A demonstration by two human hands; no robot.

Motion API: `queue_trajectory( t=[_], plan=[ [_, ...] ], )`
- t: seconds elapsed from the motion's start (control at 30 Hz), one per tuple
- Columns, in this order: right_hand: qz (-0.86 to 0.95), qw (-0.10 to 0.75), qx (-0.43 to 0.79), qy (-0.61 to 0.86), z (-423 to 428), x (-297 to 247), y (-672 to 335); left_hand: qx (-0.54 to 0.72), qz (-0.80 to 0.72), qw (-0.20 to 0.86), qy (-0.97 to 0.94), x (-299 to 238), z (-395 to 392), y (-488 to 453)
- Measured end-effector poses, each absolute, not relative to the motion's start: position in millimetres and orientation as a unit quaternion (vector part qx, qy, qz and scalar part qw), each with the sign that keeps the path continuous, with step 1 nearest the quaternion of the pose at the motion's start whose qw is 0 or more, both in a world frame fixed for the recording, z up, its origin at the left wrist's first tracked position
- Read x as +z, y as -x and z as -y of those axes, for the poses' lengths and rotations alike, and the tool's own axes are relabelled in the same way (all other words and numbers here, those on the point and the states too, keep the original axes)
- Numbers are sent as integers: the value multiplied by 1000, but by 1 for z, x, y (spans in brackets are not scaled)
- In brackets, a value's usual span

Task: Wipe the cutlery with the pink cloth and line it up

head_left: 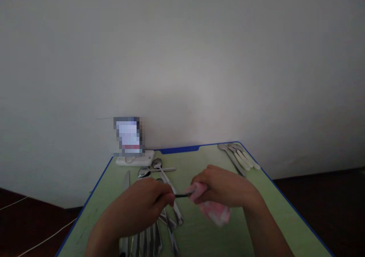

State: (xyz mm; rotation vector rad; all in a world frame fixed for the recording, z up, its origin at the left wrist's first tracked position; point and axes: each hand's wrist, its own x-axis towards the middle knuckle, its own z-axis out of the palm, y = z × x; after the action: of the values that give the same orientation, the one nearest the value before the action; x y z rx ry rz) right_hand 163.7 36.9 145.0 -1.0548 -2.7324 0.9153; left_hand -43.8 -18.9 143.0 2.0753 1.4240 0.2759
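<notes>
A white cable (42, 242) runs over the dark floor at the far left, off the table (199, 158), which is green with a blue edge and stands against a pale wall. At the table's back left a blurred screen (128, 135) sits in a white stand (134, 160). Just in front of the stand a knife (127, 181) lies pointing away, and a few spoons (155, 169) lie beside it, crossing one another. Nearer the front edge a pile of cutlery (151, 238) shows under the left wrist, partly hidden by it.

The left hand (142, 207) is closed, its fingertips pinching one end of a thin metal utensil (181, 195) held level above the table, between the two hands. What kind of utensil it is cannot be told, since both ends are covered. The right hand (225, 190) is closed too, gripping a pink cloth (215, 210) wrapped around the utensil's other end; the loose part of the cloth hangs below the hand.

At the back right corner, well apart from the hands, a small set of white-handled cutlery (241, 157) lies side by side.
</notes>
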Motion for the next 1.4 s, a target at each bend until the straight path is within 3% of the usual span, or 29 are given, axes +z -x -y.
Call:
queue_trajectory(
  t=[0.2,0.47,0.6,0.7,0.97,1.07,1.23,1.4],
  plan=[
    [842,195,330,380,-49,155,-167,145,-544,304,-768,146,8,55],
    [614,547,373,430,-49,142,-138,323,-510,394,-693,131,-4,28],
    [501,603,491,380,-51,129,-121,363,-483,462,-649,120,-9,3],
    [456,622,530,353,-53,123,-114,343,-507,440,-657,118,-10,-1],
    [423,604,602,306,-55,122,-113,280,-544,359,-704,126,-9,14],
    [492,559,603,288,-55,129,-124,245,-551,317,-732,134,-6,28],
    [734,372,485,297,-54,146,-153,216,-573,267,-745,142,-2,57],
    [841,134,351,389,-47,150,-171,151,-578,257,-760,142,2,66]
  ],
)
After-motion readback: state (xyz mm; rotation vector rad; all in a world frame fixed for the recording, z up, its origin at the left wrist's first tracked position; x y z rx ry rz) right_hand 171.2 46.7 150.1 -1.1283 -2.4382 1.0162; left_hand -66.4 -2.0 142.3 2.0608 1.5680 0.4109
